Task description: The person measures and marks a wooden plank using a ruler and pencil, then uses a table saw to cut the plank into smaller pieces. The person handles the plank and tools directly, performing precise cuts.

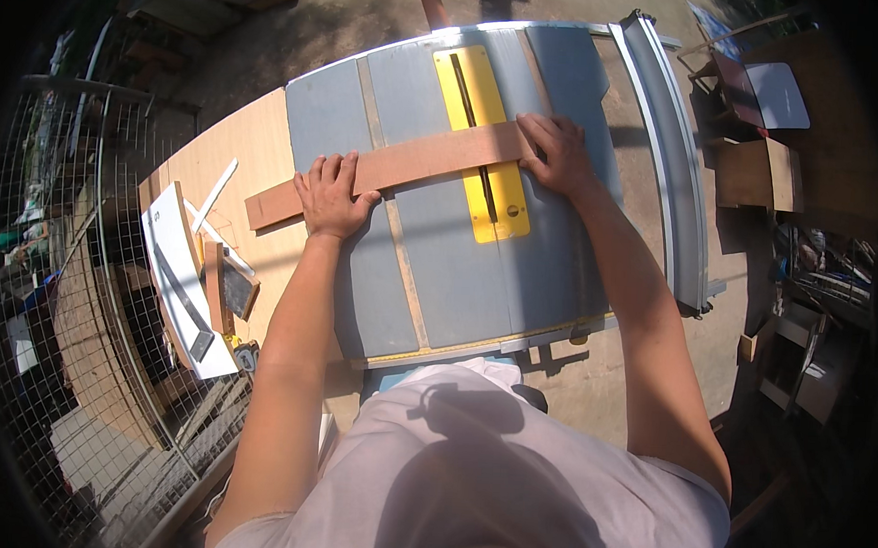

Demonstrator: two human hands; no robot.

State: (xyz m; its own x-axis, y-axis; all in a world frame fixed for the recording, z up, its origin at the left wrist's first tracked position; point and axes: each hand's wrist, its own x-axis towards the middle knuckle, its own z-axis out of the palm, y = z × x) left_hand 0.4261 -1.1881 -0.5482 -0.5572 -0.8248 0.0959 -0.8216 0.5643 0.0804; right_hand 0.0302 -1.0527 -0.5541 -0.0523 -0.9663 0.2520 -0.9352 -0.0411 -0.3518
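Note:
A long reddish-brown wooden board [432,159] lies slantwise across a grey table saw top [458,285], passing over the yellow slotted insert plate [503,213]. My left hand [331,196] holds the board left of the plate, fingers over its top and thumb by the near edge. At the board's right end, my right hand [559,154] grips it with bent fingers. The board covers the middle of the slot; no blade stands out above the visible parts.
Left, a pale wooden side table [256,139] carries a white panel [179,272], a square, a tape measure [246,355] and wood offcuts. A metal rip fence [671,167] stands right. Wire mesh [97,259] borders the far left; a wooden box [757,175] sits right.

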